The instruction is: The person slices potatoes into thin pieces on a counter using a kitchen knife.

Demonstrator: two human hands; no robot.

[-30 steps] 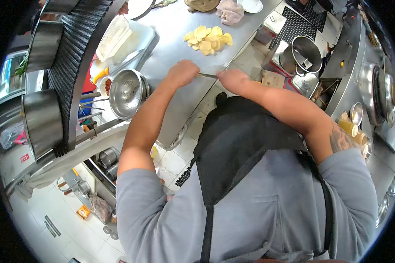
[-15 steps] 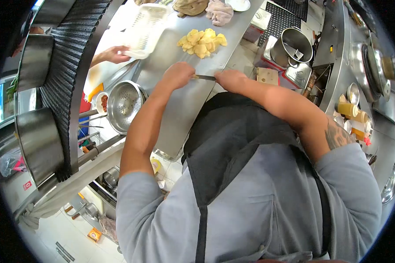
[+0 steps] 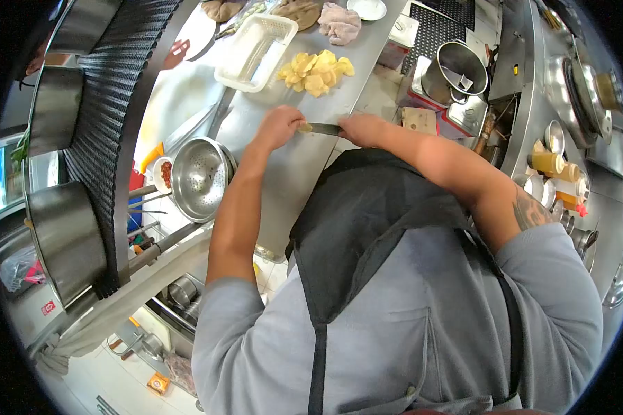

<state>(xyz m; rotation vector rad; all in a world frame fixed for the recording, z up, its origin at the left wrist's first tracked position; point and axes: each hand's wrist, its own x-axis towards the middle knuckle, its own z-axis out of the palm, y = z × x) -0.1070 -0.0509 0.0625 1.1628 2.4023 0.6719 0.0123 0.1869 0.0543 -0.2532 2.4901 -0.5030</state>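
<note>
My right hand (image 3: 361, 130) is wrapped round the handle of a knife (image 3: 324, 128), whose blade points left over the steel table (image 3: 284, 173). At the blade's tip, my left hand (image 3: 281, 126) is closed on a small pale yellowish piece (image 3: 305, 127), mostly hidden by the fingers. Beyond my hands lies a loose pile of yellow slices (image 3: 315, 72). A white plastic basket (image 3: 227, 75) stands just left of the slices.
A steel colander (image 3: 199, 178) and a small bowl of red bits (image 3: 163, 174) are at the left. Cloths (image 3: 339, 25) and a white dish (image 3: 367, 8) lie at the back. Another person's hand (image 3: 176, 54) shows past the shelf. A large pot (image 3: 454, 72) stands right.
The white basket has come across onto the table beside the slices, and the other person's hand has let go and drawn back. My hands keep their hold; the view has shifted slightly.
</note>
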